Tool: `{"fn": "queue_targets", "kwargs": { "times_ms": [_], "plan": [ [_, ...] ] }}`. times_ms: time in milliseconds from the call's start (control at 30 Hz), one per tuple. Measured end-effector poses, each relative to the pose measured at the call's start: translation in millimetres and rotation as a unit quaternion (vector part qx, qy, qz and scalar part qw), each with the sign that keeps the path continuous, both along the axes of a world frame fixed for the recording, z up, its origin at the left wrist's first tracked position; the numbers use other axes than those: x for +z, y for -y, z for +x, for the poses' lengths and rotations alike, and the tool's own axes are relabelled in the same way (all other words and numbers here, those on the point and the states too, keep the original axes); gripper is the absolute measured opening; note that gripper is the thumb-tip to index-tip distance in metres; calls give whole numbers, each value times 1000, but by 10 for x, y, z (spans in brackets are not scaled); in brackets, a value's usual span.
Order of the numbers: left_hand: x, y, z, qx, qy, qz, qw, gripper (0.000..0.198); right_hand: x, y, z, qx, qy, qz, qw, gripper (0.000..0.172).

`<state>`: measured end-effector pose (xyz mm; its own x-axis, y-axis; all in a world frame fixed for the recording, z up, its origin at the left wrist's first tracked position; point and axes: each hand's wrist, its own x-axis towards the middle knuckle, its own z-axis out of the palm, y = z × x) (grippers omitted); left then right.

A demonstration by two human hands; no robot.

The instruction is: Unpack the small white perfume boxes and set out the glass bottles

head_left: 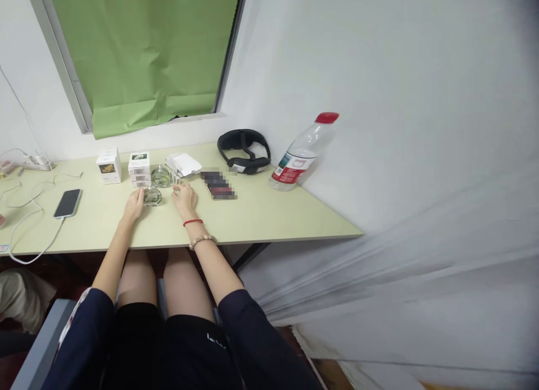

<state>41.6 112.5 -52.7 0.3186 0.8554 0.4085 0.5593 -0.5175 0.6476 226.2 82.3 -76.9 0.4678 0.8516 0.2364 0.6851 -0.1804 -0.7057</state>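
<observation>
The left hand (133, 206) has its fingers bent around the left side of the near glass bottle (152, 197), which sits low over the worktop (248, 219). The right hand (184, 200) has its fingers partly curled; I cannot tell whether they grip anything. A careless push away could knock it against the far glass bottle (160, 177) or topple the stacked boxes (139, 170); smooth glass might slip from a loose hold.
</observation>
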Motion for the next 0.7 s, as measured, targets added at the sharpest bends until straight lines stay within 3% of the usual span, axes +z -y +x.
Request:
{"fn": "queue_targets", "kwargs": {
  "times_ms": [267,700],
  "plan": [
    [37,26,12,28,-31,-35,999,42,28,39,-17,24,-30,2,999,21],
    [-31,-5,-3,12,-1,-35,999,48,17,45,-59,36,-47,12,998,17]
  ]
}}
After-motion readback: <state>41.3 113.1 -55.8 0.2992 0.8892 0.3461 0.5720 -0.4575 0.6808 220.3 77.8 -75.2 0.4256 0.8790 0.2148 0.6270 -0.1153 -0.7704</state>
